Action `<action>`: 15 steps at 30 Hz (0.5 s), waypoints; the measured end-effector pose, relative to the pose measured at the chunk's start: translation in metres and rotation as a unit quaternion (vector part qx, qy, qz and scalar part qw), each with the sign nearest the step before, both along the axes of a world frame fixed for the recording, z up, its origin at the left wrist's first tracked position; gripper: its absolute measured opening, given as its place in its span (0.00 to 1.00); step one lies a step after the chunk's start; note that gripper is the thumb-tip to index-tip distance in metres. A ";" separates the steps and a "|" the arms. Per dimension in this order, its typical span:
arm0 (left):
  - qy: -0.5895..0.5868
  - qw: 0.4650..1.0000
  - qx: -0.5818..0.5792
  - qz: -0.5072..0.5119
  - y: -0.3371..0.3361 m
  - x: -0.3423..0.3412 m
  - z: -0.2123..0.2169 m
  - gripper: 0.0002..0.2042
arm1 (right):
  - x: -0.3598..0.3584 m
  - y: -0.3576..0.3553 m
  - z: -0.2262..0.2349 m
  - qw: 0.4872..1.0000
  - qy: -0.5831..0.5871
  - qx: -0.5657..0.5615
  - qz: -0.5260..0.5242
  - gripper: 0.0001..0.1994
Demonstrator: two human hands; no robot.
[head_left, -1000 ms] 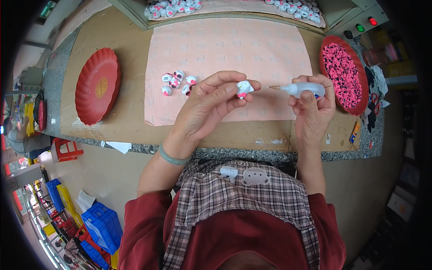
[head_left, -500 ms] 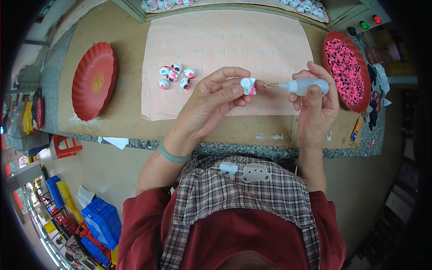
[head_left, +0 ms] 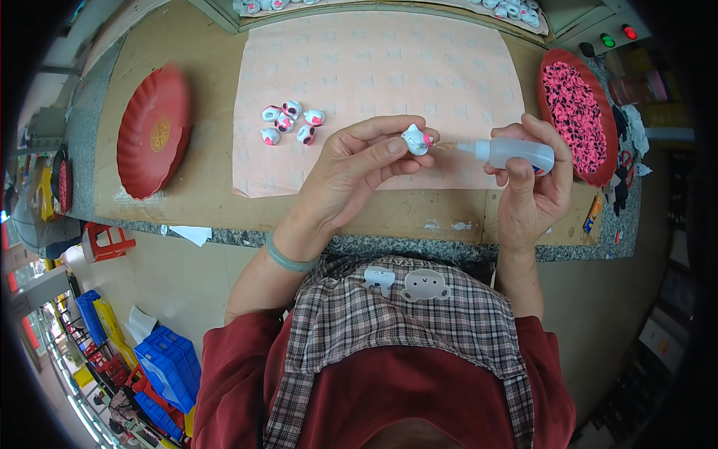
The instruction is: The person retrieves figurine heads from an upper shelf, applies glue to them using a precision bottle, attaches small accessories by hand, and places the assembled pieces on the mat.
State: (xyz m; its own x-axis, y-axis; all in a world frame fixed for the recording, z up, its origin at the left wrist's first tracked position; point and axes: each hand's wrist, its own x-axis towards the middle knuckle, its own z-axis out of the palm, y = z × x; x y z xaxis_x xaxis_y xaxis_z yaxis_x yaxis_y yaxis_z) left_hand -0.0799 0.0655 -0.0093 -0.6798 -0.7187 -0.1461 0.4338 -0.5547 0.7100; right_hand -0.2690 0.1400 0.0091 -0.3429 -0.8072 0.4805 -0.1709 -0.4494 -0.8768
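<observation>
Between the thumb and fingers of my left hand (head_left: 359, 163) is a small white cat-head figurine (head_left: 414, 142) with pointed ears and a pink bow. My right hand (head_left: 540, 187) is wrapped round a clear squeeze bottle (head_left: 516, 155) with a thin nozzle. The bottle lies nearly level, its nozzle aimed left at the bow side of the figurine; whether the tip touches cannot be made out. To the left, a loose group of similar white, pink and black figurines (head_left: 283, 123) lies on the pale pink sheet (head_left: 374, 67).
A red scalloped tray (head_left: 142, 153) stands at the left. At the right another red tray (head_left: 548, 105) holds many small pink and black pieces. An orange lighter-like object (head_left: 591, 215) lies near the right edge. More white figurines (head_left: 508, 13) sit on a shelf at the back.
The figurine has been turned in my left fingers, so its ear and bow face differently. My right hand and the bottle have shifted slightly right and down.
</observation>
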 end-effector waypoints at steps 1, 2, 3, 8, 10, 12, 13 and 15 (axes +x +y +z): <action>0.002 1.000 -0.006 0.003 0.000 0.000 -0.001 0.13 | 0.000 0.001 0.000 1.000 -0.005 -0.008 0.013 0.22; 0.005 1.000 -0.011 0.006 0.001 0.000 -0.002 0.13 | 0.000 0.001 0.000 1.000 -0.005 -0.007 0.013 0.22; 0.005 1.000 -0.010 0.006 0.001 -0.001 -0.003 0.13 | 0.001 0.000 -0.001 1.000 0.008 -0.018 0.007 0.22; 0.001 0.999 -0.032 0.017 0.001 -0.001 -0.006 0.13 | 0.003 0.002 -0.002 0.997 0.063 -0.032 -0.024 0.24; -0.001 0.999 -0.034 0.018 0.001 -0.001 -0.006 0.12 | 0.004 0.003 -0.002 0.996 0.077 -0.028 -0.032 0.24; 0.000 0.999 -0.032 0.017 0.000 -0.001 -0.006 0.12 | 0.004 0.003 -0.003 0.993 0.100 -0.031 -0.048 0.24; 0.000 0.999 -0.032 0.016 0.000 0.000 -0.005 0.12 | 0.004 0.003 -0.003 0.992 0.111 -0.032 -0.056 0.24; 0.001 0.999 -0.031 0.014 -0.001 0.000 -0.006 0.12 | 0.004 0.003 -0.003 0.991 0.113 -0.030 -0.058 0.25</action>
